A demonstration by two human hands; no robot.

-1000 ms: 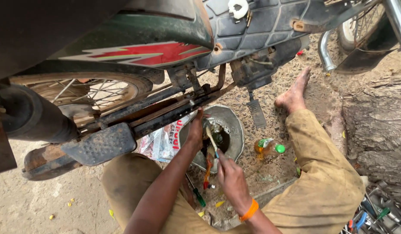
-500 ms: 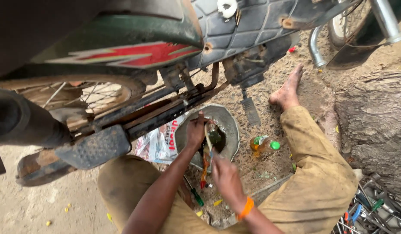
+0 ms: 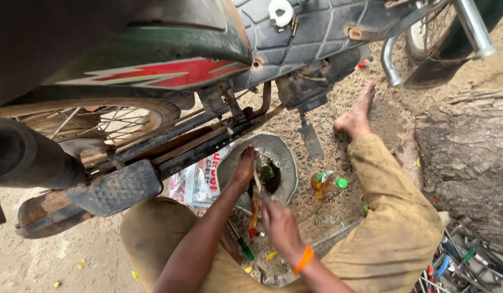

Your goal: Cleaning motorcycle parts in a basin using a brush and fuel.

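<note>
Head view: left hand [image 3: 245, 169] grips a small part over the oily pan [image 3: 284, 149]; right hand [image 3: 277, 220] fingers hold a brush [image 3: 257, 178], cleaning apparently underway.

A flat, clear plastic packet [image 3: 200, 182] is lying on the sandy ground beneath the motorcycle's frame, just left of the metal basin [image 3: 284, 154], and its right edge is touching or slipping under the basin's rim. It is showing a white printed card inside with red and dark lettering, partly shadowed by the frame above. To the right of the basin, a small plastic bottle [image 3: 327, 182] is lying on its side, holding yellowish liquid and wearing a green-and-white label around its neck end beside a green cap.
</note>
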